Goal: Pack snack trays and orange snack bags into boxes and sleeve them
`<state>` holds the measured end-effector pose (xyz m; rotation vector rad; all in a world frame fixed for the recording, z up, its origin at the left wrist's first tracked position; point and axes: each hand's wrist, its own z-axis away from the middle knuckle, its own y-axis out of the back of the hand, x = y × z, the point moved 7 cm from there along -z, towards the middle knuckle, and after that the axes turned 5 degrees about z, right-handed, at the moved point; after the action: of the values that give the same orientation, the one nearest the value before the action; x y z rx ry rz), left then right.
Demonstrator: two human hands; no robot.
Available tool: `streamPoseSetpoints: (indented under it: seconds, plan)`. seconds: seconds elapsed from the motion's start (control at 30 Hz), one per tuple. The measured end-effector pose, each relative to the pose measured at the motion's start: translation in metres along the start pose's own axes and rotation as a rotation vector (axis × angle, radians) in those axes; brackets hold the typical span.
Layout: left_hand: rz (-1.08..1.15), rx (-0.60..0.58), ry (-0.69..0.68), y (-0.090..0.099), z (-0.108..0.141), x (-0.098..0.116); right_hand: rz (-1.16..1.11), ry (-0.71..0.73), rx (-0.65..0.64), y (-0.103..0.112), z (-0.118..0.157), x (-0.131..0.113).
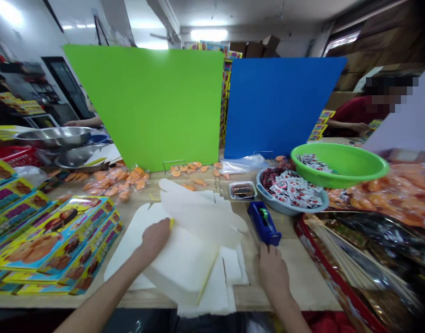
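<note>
My left hand [156,238] is closed on the left side of a white cardboard blank [184,249], which is partly folded and blurred by motion. More flat white blanks [238,266] lie beneath it on the wooden table. On the right, my right hand [273,268] is just in front of a blue tape dispenser [263,224]. Its fingers are bent together near the dispenser's front end; a blurred strip seems to run beside them, but what they hold is too unclear to make out.
Stacked printed boxes [52,236] stand at left. Green [150,106] and blue [278,101] boards rise behind. At right are a packet-filled basin [292,189], a green basin [354,162] and a red-edged box [323,259] with sticks. A person sits beyond at right.
</note>
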<state>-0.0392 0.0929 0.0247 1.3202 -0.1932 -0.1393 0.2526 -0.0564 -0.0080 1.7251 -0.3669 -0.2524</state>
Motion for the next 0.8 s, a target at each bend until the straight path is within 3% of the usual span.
streamPoseSetpoints:
  seconds: [0.07, 0.17, 0.27, 0.37, 0.43, 0.53, 0.57, 0.63, 0.73, 0.8]
  plan:
    - [0.046, -0.009, 0.078, 0.005, -0.008, -0.031, 0.036, -0.018, -0.090, -0.006, 0.001, 0.001]
    - [0.161, -0.039, 0.084, 0.003, -0.007, -0.053, -0.028, 0.010, -0.129, -0.014, 0.000, 0.002]
    - [0.285, -0.057, 0.051, -0.005, 0.004, -0.061, -0.205, 0.030, 0.099, 0.003, 0.002, 0.003]
    - [0.415, -0.030, 0.016, -0.014, 0.017, -0.065, -0.538, 0.073, 0.434, 0.051, 0.019, -0.008]
    - [0.493, 0.030, -0.003, -0.017, 0.023, -0.063, -0.756, 0.204, 0.506, 0.082, 0.031, -0.036]
    - [0.518, 0.091, 0.026, -0.020, 0.026, -0.059, -0.818, 0.636, 0.321, 0.102, 0.037, -0.117]
    - [0.509, 0.095, 0.042, -0.021, 0.025, -0.057, -0.750, 0.710, 0.191, 0.095, 0.034, -0.143]
    - [0.491, 0.091, 0.065, -0.022, 0.022, -0.053, -0.544, 0.697, 0.049, 0.073, 0.019, -0.177]
    - [0.474, 0.080, 0.078, -0.023, 0.016, -0.055, -0.401, 0.665, -0.037, 0.050, -0.003, -0.192]
    - [0.482, 0.079, 0.065, -0.024, 0.012, -0.058, -0.470, 0.677, 0.018, 0.054, -0.012, -0.181]
